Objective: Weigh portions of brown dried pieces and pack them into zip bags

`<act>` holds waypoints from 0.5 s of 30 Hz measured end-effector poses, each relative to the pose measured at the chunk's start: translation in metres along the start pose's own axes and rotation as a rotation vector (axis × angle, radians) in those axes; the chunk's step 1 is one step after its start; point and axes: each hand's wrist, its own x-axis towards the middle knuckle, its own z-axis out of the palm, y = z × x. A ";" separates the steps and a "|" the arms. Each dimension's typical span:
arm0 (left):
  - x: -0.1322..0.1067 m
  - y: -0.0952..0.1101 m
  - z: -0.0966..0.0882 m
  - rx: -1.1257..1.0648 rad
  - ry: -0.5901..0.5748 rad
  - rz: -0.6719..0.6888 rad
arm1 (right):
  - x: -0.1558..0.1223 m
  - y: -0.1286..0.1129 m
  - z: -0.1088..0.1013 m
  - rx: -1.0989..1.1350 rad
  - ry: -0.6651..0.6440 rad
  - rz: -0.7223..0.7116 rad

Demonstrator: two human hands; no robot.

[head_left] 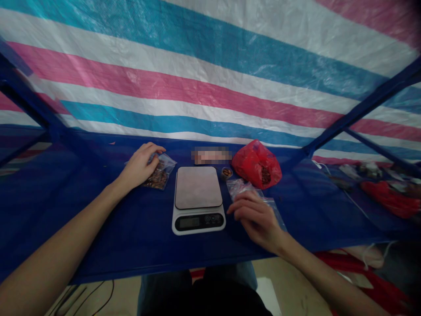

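My left hand (144, 163) lies over a clear zip bag (159, 175) of small brown pieces, perhaps nuts or beans, on the blue table. Its thumb and fingers are apart, touching the bag's upper part. My right hand (255, 217) is over several empty clear zip bags (237, 186), its fingers loosely bent and its palm hidden. A white kitchen scale (198, 199) stands between the hands with a bare weighing plate. At its upper right is a small cup (226, 173) of brown pieces. Behind the right hand, an opened red plastic bag (256, 164) holds more reddish-brown pieces.
A blurred-out item (212, 156) lies behind the scale. Blue metal posts (355, 112) rise at both sides, and a striped plastic sheet (197, 83) hangs behind. Another red bag (391, 199) and clutter lie at the far right. The table's front edge (197, 265) is near my lap.
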 end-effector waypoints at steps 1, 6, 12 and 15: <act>0.000 0.000 0.000 0.000 -0.001 0.006 | -0.007 -0.005 0.003 -0.021 -0.048 -0.025; 0.000 0.000 0.001 -0.010 -0.001 0.026 | -0.027 -0.012 0.015 -0.080 -0.183 -0.025; 0.000 0.000 0.001 -0.003 0.003 0.015 | -0.026 -0.012 0.019 -0.096 -0.181 0.001; 0.000 -0.002 0.002 -0.004 -0.002 0.010 | -0.023 -0.014 0.018 -0.103 -0.173 0.013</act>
